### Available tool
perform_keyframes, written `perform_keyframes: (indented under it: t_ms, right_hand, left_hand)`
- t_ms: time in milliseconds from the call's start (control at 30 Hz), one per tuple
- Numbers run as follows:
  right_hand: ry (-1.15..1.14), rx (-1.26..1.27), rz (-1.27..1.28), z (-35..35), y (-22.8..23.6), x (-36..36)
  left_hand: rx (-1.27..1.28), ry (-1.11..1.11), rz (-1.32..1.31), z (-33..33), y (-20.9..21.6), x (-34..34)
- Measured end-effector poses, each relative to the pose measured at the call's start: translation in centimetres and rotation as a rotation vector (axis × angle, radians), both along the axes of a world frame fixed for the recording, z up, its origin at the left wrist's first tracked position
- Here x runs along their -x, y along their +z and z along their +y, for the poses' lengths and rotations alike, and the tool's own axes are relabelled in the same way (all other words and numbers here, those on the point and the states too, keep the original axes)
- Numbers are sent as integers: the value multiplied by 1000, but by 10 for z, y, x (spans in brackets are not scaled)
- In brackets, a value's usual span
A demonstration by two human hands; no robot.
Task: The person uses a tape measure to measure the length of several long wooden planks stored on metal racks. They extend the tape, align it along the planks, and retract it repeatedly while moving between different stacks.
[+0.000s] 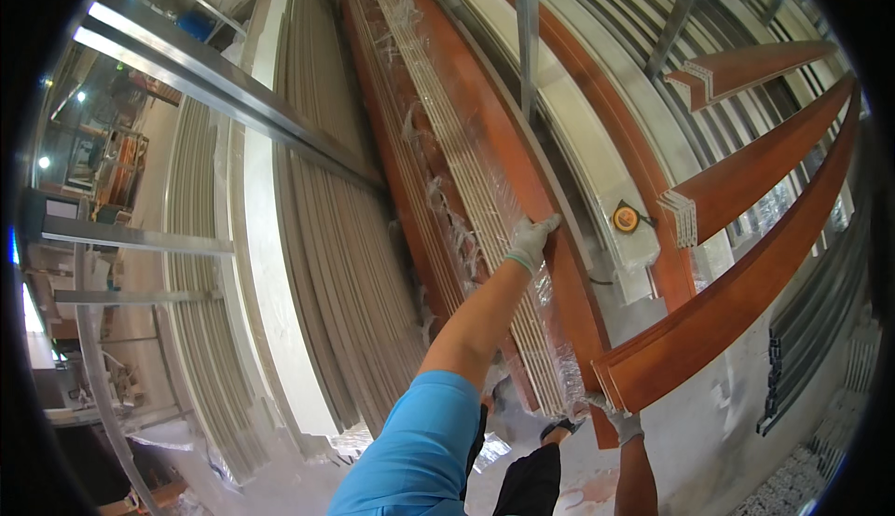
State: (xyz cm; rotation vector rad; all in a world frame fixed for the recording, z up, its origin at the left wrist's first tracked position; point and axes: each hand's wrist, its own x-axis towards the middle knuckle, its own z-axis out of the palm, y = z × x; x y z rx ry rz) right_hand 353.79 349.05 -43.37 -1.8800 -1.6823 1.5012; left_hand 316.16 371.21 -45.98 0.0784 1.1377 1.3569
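My left hand (pixel 531 241), in a pale knit glove, is closed over the near part of a long reddish-brown board (pixel 494 110), beside clear plastic wrap. The board stretches away toward the far racks. At its near end my right hand (pixel 623 423), gloved too, is closed with its fingers at the board's lower end. Just above that hand lies the end of a long brown panel (pixel 718 334), curving up to the right in this view. The right fingertips are partly hidden by the boards.
A yellow-and-black tape measure (pixel 626 218) rests on a white panel at the right. Two brown profile bundles (pixel 774 166) lie beyond the long panel. Grey upright posts (pixel 527 41) stand among the stacks. Beige panels (pixel 326 264) are stacked at the left, and dark profiles (pixel 811 320) at the far right.
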Motion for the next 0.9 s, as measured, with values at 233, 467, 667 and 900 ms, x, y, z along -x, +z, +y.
perform_keyframes:
  t_ms: [233,467,667,900]
  right_hand:
    - [72,133,163,72,-30,10]
    - [61,134,176,110,-100,69]
    - [181,93,-37,118,-149,55]
    - [153,107,-58,116,-182,50]
  left_hand:
    - [18,-82,81,-97,-18,-55]
    - [401,-3,36,-317,-93,-84]
    - [593,137,78,-402,-130,-59]
    - [768,47,671,-392,-183,-16]
